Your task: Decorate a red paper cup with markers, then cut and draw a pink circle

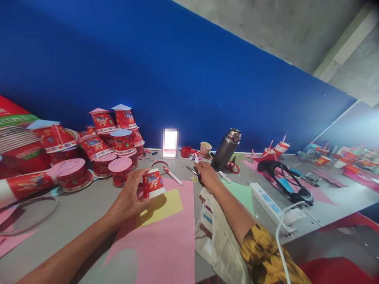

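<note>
My left hand (pixel 127 199) grips a red printed paper cup (pixel 152 184), with its white rim facing down, over a yellow paper sheet (pixel 166 205). That sheet lies on a larger pink paper sheet (pixel 174 240). Farther right, the fingers of my right hand (pixel 209 176) are closed round a slim white marker pen (pixel 196 158). Dark-bladed scissors (pixel 192 170) lie beside those fingers, partly hidden by the hand. A white marker with a red cap (pixel 173 176) rests at the pink sheet's far edge.
Stacked red cups with paper lids (pixel 122 142) stand at left. An uncapped dark flask (pixel 226 150) is behind my right hand. A cloth bag (pixel 220 244) lies under my right arm. Right of it are a power strip (pixel 269 205), a white cable (pixel 280 232) and a black strapped frame (pixel 286 181).
</note>
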The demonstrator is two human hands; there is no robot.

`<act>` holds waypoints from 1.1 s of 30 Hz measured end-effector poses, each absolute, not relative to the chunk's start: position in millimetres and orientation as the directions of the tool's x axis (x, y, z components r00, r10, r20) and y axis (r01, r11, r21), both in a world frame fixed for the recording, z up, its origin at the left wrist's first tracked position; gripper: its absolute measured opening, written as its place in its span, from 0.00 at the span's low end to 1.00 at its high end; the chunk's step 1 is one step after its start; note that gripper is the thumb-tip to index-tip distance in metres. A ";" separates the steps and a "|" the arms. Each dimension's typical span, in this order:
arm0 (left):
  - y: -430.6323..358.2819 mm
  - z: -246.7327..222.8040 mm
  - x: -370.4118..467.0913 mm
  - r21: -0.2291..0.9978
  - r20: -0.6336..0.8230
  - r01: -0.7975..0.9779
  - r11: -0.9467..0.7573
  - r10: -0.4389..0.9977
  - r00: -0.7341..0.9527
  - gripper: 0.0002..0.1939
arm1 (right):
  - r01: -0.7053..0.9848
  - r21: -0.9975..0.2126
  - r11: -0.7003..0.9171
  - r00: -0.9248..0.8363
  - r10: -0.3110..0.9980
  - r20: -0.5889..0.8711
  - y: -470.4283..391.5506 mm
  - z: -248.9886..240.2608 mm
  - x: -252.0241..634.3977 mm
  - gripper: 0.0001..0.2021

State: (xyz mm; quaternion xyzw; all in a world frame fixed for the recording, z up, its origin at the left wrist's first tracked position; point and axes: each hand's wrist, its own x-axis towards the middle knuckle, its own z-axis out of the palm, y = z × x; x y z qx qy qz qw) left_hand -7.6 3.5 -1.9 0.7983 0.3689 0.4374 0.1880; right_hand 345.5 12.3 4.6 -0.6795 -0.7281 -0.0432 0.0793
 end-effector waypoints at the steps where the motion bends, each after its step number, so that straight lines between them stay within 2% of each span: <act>1: 3.3 -1.7 -7.8 0.622 0.551 0.427 -0.656 0.755 0.356 0.39 | 0.996 -0.045 0.074 -0.065 0.983 0.170 12.0 4.4 345.6 0.32; 8: 5.4 -7.2 -9.0 0.619 0.547 0.436 -0.653 0.757 0.357 0.40 | 0.996 -0.055 0.070 -0.058 0.981 0.186 2.8 16.9 340.7 0.28; 11: 6.0 -8.1 -8.5 0.626 0.542 0.440 -0.644 0.764 0.349 0.41 | 0.993 -0.080 0.087 -0.068 0.975 0.211 -3.9 27.8 321.3 0.21; 15: 4.1 -4.0 -6.6 0.628 0.536 0.450 -0.635 0.772 0.341 0.40 | 0.980 -0.124 0.154 -0.133 0.977 0.168 -5.5 34.6 281.8 0.11; 19: 1.4 -0.5 -4.7 0.635 0.543 0.445 -0.632 0.774 0.325 0.38 | 0.978 -0.152 0.145 -0.124 0.982 0.141 6.6 30.2 255.3 0.16; 25: 1.2 -1.0 -4.9 0.674 0.538 0.396 -0.624 0.782 0.315 0.41 | 0.962 -0.237 0.132 -0.091 0.980 0.178 14.9 32.0 252.8 0.08; 30: 2.4 -0.2 -4.5 0.746 0.492 0.339 -0.573 0.818 0.299 0.39 | 0.905 -0.401 0.143 -0.036 0.964 0.262 -7.8 51.5 265.4 0.12; 31: 2.2 0.3 -4.3 0.754 0.483 0.333 -0.566 0.821 0.303 0.39 | 0.860 -0.478 0.176 -0.036 0.957 0.288 -14.4 52.9 266.4 0.14; 33: 1.4 1.1 -4.2 0.756 0.478 0.330 -0.565 0.821 0.312 0.40 | 0.577 -0.762 0.295 0.017 0.928 0.373 -27.9 50.5 265.1 0.18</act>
